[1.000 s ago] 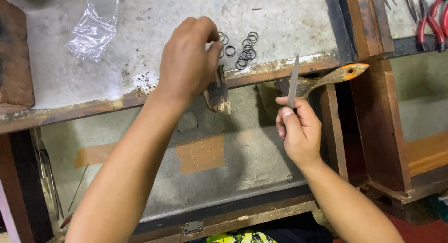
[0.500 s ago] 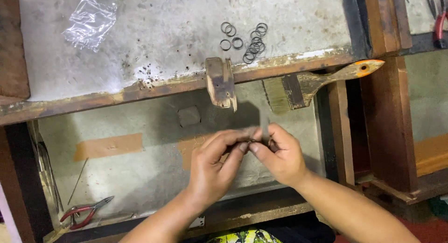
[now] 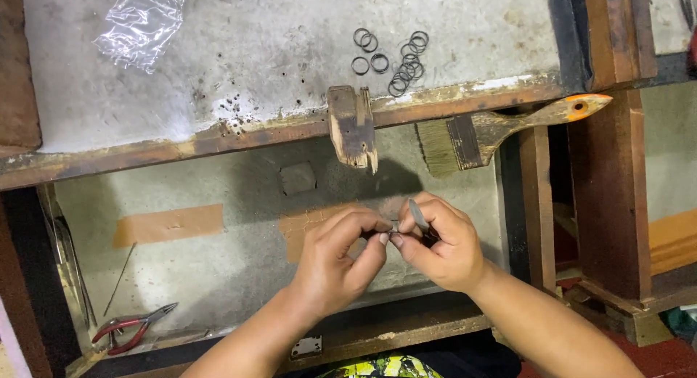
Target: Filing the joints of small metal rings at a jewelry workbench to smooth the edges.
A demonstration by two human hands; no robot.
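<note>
1. We are pinching a tiny metal piece (image 3: 393, 233) between our left hand (image 3: 341, 265) and right hand (image 3: 443, 244), fingertips closed on it, over the open drawer (image 3: 218, 269).
2. Our right hand is also gripping a slim grey tool (image 3: 417, 213); what kind, we cannot tell.
3. Red-handled pliers (image 3: 131, 327) are lying in the drawer's near-left corner.
4. Beyond the drawer, loose metal rings (image 3: 396, 59) and a crumpled plastic bag (image 3: 141, 26) are resting on the bench top; a paintbrush (image 3: 508, 128) is overhanging its edge.

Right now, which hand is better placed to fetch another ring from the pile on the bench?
Probably the left hand: the right hand grips a thin metal tool, while the left only pinches something small. The rings lie ahead of both.
</note>
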